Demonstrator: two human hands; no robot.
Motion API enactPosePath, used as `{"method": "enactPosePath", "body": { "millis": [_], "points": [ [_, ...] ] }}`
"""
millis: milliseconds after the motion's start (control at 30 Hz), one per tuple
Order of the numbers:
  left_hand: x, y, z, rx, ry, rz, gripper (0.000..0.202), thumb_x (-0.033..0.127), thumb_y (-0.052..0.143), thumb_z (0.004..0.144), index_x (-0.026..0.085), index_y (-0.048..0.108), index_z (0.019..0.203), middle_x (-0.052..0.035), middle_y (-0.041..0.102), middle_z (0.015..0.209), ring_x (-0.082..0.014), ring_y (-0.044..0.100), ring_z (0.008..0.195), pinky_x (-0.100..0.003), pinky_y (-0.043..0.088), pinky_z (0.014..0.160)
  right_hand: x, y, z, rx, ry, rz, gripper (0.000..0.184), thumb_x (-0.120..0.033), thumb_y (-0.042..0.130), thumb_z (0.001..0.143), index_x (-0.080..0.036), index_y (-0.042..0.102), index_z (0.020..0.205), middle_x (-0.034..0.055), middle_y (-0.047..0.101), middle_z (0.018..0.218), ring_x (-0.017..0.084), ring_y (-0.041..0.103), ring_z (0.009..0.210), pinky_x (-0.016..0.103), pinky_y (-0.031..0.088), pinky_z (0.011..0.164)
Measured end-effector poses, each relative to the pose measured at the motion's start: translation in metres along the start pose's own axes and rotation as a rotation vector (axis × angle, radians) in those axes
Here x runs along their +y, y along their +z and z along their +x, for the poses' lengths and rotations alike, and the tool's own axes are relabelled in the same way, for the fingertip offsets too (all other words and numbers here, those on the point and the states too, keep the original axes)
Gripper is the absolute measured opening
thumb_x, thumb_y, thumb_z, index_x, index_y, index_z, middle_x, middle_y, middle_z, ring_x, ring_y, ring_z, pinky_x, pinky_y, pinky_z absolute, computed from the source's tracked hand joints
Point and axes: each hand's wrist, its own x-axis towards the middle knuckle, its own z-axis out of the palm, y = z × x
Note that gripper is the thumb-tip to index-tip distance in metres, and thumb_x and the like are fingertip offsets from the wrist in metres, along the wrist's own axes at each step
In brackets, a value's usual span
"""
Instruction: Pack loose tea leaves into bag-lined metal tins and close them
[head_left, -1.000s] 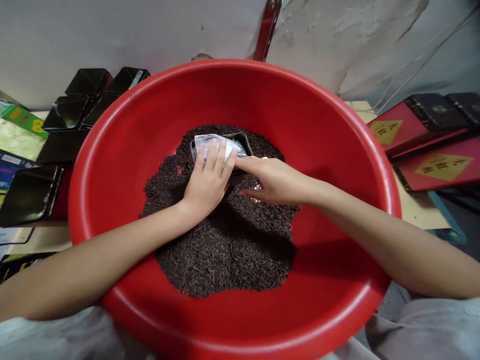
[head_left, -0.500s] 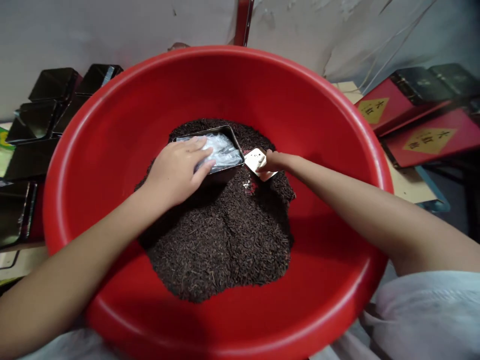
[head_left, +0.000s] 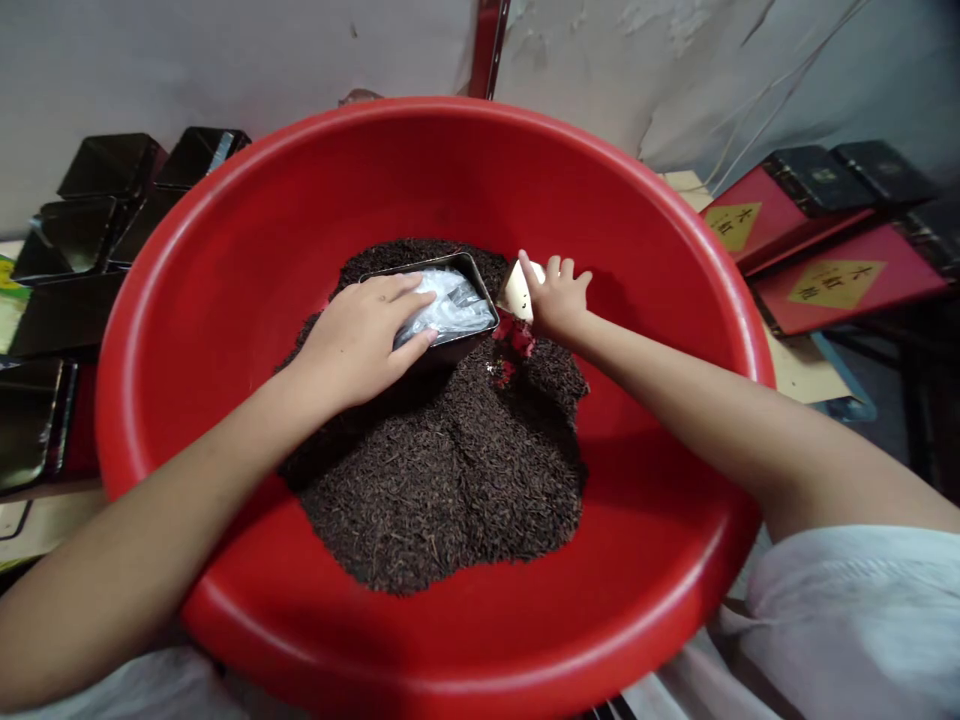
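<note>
My left hand (head_left: 360, 335) lies over a dark rectangular tin (head_left: 480, 270), fingers spread on the clear plastic bag (head_left: 459, 305) inside it. Its thumb rests near the tin's front rim. The tin sits tilted on a heap of dark loose tea leaves (head_left: 442, 480). To the right, my right hand (head_left: 561, 297) has its fingers spread apart. A small pale, shallow lid-like piece (head_left: 516, 292) stands tilted against the thumb of that hand, partly hidden by it. Just below the piece, a reddish patch (head_left: 517, 338) shows among the leaves.
A large red basin (head_left: 660, 560) holds the tea. Several open dark tins (head_left: 64, 240) stand at the left. Red boxes with yellow diamond labels (head_left: 832, 285) lie at the right on a pale board (head_left: 810, 370). A grey wall (head_left: 225, 60) rises behind.
The pale piece has tipped up from lying flatter, showing the reddish patch below it. My right hand's fingers have spread and risen. My left hand stays on the bag.
</note>
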Motion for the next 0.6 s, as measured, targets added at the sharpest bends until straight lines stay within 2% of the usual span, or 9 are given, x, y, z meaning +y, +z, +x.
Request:
{"method": "enactPosePath", "body": {
  "millis": [67, 133, 233, 300, 400, 467, 533, 600],
  "points": [
    [0.0, 0.0, 0.0, -0.003, -0.001, 0.007, 0.042, 0.036, 0.046, 0.094, 0.017, 0.056, 0.131, -0.0099, 0.053, 0.141, -0.0272, 0.049, 0.13, -0.044, 0.039, 0.108, 0.002, 0.0, 0.001, 0.045, -0.016, -0.01, 0.073, -0.04, 0.051, 0.09, -0.014, 0.024, 0.152, 0.0277, 0.044, 0.136, 0.043, 0.042, 0.123, 0.061, 0.036, 0.092],
    [0.001, -0.002, 0.0, -0.016, -0.002, 0.016, 0.043, 0.035, 0.047, 0.094, 0.016, 0.056, 0.131, -0.0108, 0.052, 0.142, -0.0279, 0.048, 0.131, -0.044, 0.038, 0.109, 0.0, -0.002, 0.001, 0.058, -0.02, 0.015, 0.061, -0.035, 0.037, 0.095, -0.01, 0.03, 0.149, 0.0281, 0.05, 0.128, 0.043, 0.045, 0.12, 0.061, 0.036, 0.09],
    [0.002, -0.003, 0.001, -0.047, -0.006, 0.024, 0.044, 0.034, 0.048, 0.094, 0.014, 0.054, 0.133, -0.0123, 0.05, 0.143, -0.0288, 0.046, 0.132, -0.045, 0.037, 0.11, -0.008, -0.012, -0.001, -0.052, 0.001, 0.093, 0.054, -0.021, 0.03, 0.095, -0.002, 0.033, 0.145, 0.0293, 0.056, 0.119, 0.039, 0.054, 0.114, 0.056, 0.038, 0.092],
    [0.003, -0.002, 0.0, -0.056, -0.007, 0.024, 0.045, 0.034, 0.049, 0.094, 0.014, 0.053, 0.134, -0.0136, 0.049, 0.144, -0.0298, 0.045, 0.133, -0.047, 0.036, 0.11, -0.014, -0.02, -0.004, -0.158, -0.006, 0.143, 0.048, -0.016, 0.035, 0.092, -0.001, 0.043, 0.137, 0.0274, 0.058, 0.118, 0.037, 0.056, 0.112, 0.051, 0.039, 0.095],
    [0.004, 0.003, -0.001, -0.002, -0.005, 0.025, 0.043, 0.035, 0.051, 0.093, 0.016, 0.056, 0.132, -0.0148, 0.046, 0.145, -0.0324, 0.042, 0.134, -0.052, 0.033, 0.112, -0.018, -0.022, -0.007, -0.251, -0.045, 0.201, 0.049, -0.017, 0.058, 0.08, -0.01, 0.052, 0.128, 0.0235, 0.052, 0.131, 0.036, 0.054, 0.118, 0.045, 0.042, 0.096],
    [0.004, 0.008, -0.002, 0.066, -0.006, 0.023, 0.041, 0.037, 0.054, 0.091, 0.019, 0.06, 0.127, -0.0145, 0.045, 0.145, -0.0338, 0.039, 0.135, -0.054, 0.032, 0.112, -0.02, -0.016, -0.007, -0.319, -0.024, 0.258, 0.057, -0.021, 0.063, 0.077, -0.01, 0.048, 0.132, 0.0247, 0.05, 0.133, 0.034, 0.058, 0.113, 0.04, 0.048, 0.089],
    [0.003, 0.011, -0.003, 0.113, -0.01, 0.015, 0.039, 0.039, 0.056, 0.09, 0.02, 0.063, 0.123, -0.014, 0.046, 0.143, -0.0339, 0.04, 0.133, -0.053, 0.033, 0.111, -0.02, -0.008, -0.005, -0.389, 0.004, 0.328, 0.063, -0.024, 0.06, 0.079, -0.006, 0.042, 0.137, 0.0252, 0.058, 0.122, 0.029, 0.064, 0.099, 0.035, 0.051, 0.079],
    [0.001, 0.012, -0.003, 0.126, -0.018, -0.002, 0.038, 0.041, 0.056, 0.09, 0.02, 0.064, 0.121, -0.0134, 0.048, 0.139, -0.0327, 0.043, 0.129, -0.052, 0.035, 0.109, -0.018, -0.002, -0.003, -0.426, -0.001, 0.394, 0.071, -0.018, 0.061, 0.076, -0.005, 0.037, 0.142, 0.0203, 0.066, 0.11, 0.026, 0.067, 0.09, 0.033, 0.052, 0.076]
  ]
}}
